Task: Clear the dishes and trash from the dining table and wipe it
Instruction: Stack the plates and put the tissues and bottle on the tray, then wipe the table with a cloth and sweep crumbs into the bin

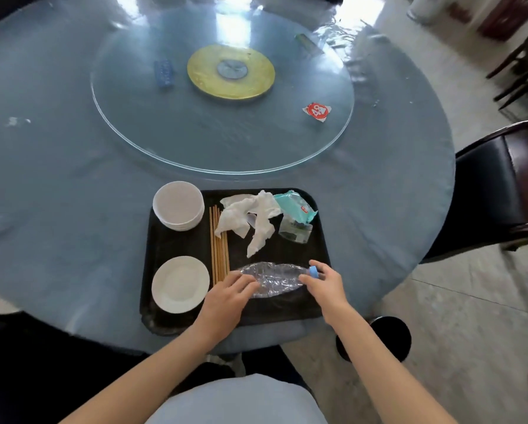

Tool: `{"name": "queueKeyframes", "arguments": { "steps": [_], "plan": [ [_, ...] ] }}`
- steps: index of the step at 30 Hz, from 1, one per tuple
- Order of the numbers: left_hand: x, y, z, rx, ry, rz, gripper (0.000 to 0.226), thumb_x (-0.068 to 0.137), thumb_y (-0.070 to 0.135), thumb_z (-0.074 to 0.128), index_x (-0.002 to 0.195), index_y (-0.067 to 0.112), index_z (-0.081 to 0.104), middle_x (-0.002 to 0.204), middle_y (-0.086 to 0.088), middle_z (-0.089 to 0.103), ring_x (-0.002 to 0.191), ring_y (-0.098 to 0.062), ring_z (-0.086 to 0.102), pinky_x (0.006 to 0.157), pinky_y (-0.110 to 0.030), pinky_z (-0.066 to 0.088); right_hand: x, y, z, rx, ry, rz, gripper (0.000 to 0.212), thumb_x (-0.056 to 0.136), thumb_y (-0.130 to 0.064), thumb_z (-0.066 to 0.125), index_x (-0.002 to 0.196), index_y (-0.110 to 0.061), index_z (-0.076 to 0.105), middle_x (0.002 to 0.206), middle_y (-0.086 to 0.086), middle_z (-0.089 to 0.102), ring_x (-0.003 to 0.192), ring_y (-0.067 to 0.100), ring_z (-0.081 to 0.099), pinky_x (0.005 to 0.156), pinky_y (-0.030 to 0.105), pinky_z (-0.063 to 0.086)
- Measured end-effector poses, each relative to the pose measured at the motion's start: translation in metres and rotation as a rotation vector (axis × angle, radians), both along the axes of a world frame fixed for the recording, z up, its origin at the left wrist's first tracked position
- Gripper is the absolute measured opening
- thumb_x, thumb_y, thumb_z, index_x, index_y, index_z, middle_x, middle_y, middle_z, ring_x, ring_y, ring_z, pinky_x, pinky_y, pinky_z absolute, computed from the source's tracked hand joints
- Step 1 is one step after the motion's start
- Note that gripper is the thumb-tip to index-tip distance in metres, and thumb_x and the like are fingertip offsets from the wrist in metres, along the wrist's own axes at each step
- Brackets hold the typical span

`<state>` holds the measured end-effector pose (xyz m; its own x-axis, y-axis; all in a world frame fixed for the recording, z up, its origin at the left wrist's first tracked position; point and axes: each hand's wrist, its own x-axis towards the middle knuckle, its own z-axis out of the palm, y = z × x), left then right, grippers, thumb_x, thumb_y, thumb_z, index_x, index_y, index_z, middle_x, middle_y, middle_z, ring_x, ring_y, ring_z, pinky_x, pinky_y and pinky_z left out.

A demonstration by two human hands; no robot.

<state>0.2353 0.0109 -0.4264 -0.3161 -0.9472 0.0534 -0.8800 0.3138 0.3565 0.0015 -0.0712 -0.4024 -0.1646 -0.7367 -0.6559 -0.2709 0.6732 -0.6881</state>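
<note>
Nearest the person: left hand [230,290] and right hand [325,284], both on a crushed clear plastic bottle [273,278] lying flat along the near edge of a black tray [177,243]. The left hand's fingers lie over the bottle's base end; the right hand's grip is a narrow pinch at the neck, by the blue cap [314,272]. Same tray, left side: a white plate [180,284], stacked white bowls [178,206] beyond it, chopsticks [218,244] laid lengthwise. Tray, far right: crumpled tissues [250,218], a teal wipes packet [295,205], a clear wrapper [296,232]. Beyond, on the blue bench [57,154]: a glass turntable [152,130] carrying a red-and-white wrapper [317,111], a blue item [164,73] and another item too blurred to identify. Step judged in hand: gathering trash onto the tray. Next move likely calls for releasing the bottle, then a long reach for the turntable litter; wiping not yet begun.
</note>
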Motion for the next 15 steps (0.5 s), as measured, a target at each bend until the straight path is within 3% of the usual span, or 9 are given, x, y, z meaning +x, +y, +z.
{"name": "queueKeyframes", "arguments": {
  "steps": [3, 9, 12, 15],
  "plan": [
    [0.0, 0.0, 0.002, 0.032, -0.062, -0.003, 0.047, 0.078, 0.001, 0.071, 0.12, 0.021, 0.065, 0.123, 0.005, 0.063, 0.117, -0.022, 0.052, 0.078, -0.035, 0.058, 0.003, 0.005, 0.001, -0.068, 0.037, -0.012, 0.055, 0.091, -0.008, 0.076, 0.143, -0.018, 0.059, 0.136, 0.011, 0.064, 0.12, 0.024, 0.063, 0.109, 0.039, 0.05],
    [0.004, 0.0, 0.017, 0.074, -0.148, -0.04, 0.047, 0.085, 0.027, 0.067, 0.131, 0.022, 0.06, 0.131, 0.003, 0.063, 0.118, -0.022, 0.054, 0.081, -0.037, 0.057, -0.006, 0.026, 0.018, -0.179, 0.043, -0.044, 0.052, 0.094, -0.015, 0.073, 0.144, -0.021, 0.059, 0.146, 0.014, 0.057, 0.13, 0.022, 0.058, 0.11, 0.048, 0.051],
    [0.0, -0.004, 0.033, 0.048, -0.147, -0.06, 0.059, 0.089, 0.04, 0.061, 0.145, 0.025, 0.05, 0.146, 0.003, 0.054, 0.13, -0.024, 0.049, 0.088, -0.039, 0.056, -0.02, 0.048, 0.04, -0.293, 0.192, 0.027, 0.048, 0.096, -0.026, 0.071, 0.142, -0.025, 0.061, 0.142, 0.003, 0.063, 0.131, 0.016, 0.058, 0.112, 0.038, 0.047],
    [-0.017, -0.013, 0.059, 0.009, -0.141, -0.136, 0.064, 0.092, 0.051, 0.047, 0.153, 0.036, 0.037, 0.163, 0.005, 0.033, 0.149, -0.029, 0.032, 0.103, -0.046, 0.047, -0.038, 0.075, 0.063, -0.434, 0.38, 0.103, 0.049, 0.1, -0.033, 0.066, 0.147, -0.023, 0.057, 0.152, 0.003, 0.054, 0.144, 0.018, 0.045, 0.119, 0.033, 0.035]
  ]
}}
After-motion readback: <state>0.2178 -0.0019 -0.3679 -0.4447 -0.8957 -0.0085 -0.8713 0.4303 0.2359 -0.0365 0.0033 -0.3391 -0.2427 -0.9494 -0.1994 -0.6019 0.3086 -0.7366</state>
